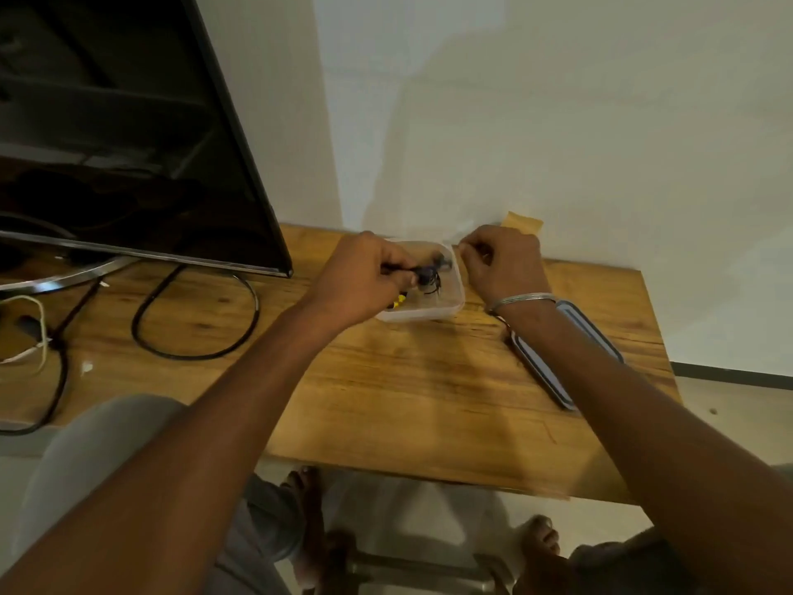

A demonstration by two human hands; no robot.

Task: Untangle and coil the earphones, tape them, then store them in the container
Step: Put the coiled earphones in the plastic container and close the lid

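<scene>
Black earphones (429,277): centre frame, bunched over my clear container (455,303) on the wooden table (407,401).
Left grip (364,277): pinching the earphones.
Right grip (502,261): curled at the container's upper-right corner; what it pinches, I cannot tell.

Dim, soft blur — warped edges

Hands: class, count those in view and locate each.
2. The left hand grips the earphones over the container; the right hand, curled, is beside its far right corner.
</scene>
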